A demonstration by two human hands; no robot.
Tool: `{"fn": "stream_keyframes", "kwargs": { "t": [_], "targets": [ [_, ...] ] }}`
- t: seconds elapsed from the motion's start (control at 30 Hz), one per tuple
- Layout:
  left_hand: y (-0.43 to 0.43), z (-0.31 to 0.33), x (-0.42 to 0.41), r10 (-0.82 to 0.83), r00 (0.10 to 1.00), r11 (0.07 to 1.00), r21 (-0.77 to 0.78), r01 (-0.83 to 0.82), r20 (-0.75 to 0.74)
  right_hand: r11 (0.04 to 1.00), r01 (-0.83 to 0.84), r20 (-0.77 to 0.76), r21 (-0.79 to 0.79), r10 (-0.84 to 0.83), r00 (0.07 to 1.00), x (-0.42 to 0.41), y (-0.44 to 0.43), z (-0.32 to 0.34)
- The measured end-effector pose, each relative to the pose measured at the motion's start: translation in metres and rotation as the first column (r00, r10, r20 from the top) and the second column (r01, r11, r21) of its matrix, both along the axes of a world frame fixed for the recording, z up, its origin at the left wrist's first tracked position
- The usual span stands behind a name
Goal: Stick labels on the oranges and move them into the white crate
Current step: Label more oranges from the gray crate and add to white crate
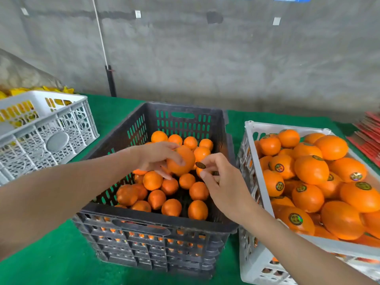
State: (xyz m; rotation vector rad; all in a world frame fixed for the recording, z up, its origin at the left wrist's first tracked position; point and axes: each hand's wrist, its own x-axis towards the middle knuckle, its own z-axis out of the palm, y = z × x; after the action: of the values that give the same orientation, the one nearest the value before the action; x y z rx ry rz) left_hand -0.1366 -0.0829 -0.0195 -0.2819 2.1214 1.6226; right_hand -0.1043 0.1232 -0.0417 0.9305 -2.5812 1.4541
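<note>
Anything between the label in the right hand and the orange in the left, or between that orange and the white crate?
Nothing visible separates the label from the orange gripped by the left hand. Toward the white crate, the right hand itself and the right wall of the dark crate lie between.

Matt perforated plastic crates (156, 212) — oranges (311, 169) glossy, labels (295, 219) shiny; fuzzy green cloth (51, 260).

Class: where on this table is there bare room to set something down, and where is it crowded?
Bare green cloth lies front left, before the dark crate, and in a strip between it and the left white crate. Crowded: the right white crate is heaped with oranges, with almost no gap beside the dark crate.
</note>
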Motion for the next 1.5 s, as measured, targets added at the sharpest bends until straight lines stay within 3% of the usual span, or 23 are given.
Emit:
{"fn": "stream_keyframes", "kwargs": {
  "t": [0.07,0.17,0.27,0.37,0.53,0.87,1.03,1.17,1.37,1.5],
  "targets": [
    [-0.008,0.008,0.015,0.039,0.998,0.977,0.211,-0.031,-0.038,0.996,0.016,-0.020,-0.089,-0.018,1.000,0.003,0.001,0.003],
    [-0.007,0.018,0.045,0.072,0.985,0.934,0.356,-0.012,-0.155,0.987,-0.029,-0.049,-0.158,0.021,0.999,0.010,0.005,0.014],
    [0.007,0.024,0.068,0.079,0.978,0.935,0.355,-0.006,-0.191,0.975,-0.135,-0.072,-0.176,0.124,0.990,0.021,0.010,0.032],
    [0.025,0.032,0.084,0.131,0.976,0.920,0.388,-0.055,-0.172,0.980,-0.179,-0.143,-0.083,0.166,0.976,0.030,0.017,0.049],
    [0.054,0.038,0.095,0.165,0.978,0.907,0.409,-0.101,-0.124,0.987,-0.159,-0.172,0.024,0.161,0.972,0.043,0.032,0.062],
    [0.097,0.034,0.108,0.206,0.976,0.839,0.526,-0.137,-0.074,1.000,-0.012,-0.320,0.025,0.019,0.947,0.063,0.068,0.059],
    [0.119,0.034,0.112,0.198,0.975,0.825,0.555,-0.108,-0.103,0.993,0.055,-0.279,-0.104,-0.082,0.957,0.069,0.086,0.054],
    [0.138,0.033,0.118,0.174,0.975,0.851,0.519,-0.079,-0.136,0.984,-0.036,-0.022,-0.177,0.032,0.999,0.064,0.111,0.054],
    [0.186,0.032,0.115,0.179,0.979,0.820,0.564,-0.094,-0.098,0.980,-0.136,0.092,-0.144,0.150,0.984,0.059,0.149,0.050],
    [0.219,0.024,0.112,0.159,0.986,0.819,0.566,-0.099,-0.057,1.000,0.005,-0.076,-0.006,-0.006,0.997,0.061,0.163,0.035]
  ]
}}
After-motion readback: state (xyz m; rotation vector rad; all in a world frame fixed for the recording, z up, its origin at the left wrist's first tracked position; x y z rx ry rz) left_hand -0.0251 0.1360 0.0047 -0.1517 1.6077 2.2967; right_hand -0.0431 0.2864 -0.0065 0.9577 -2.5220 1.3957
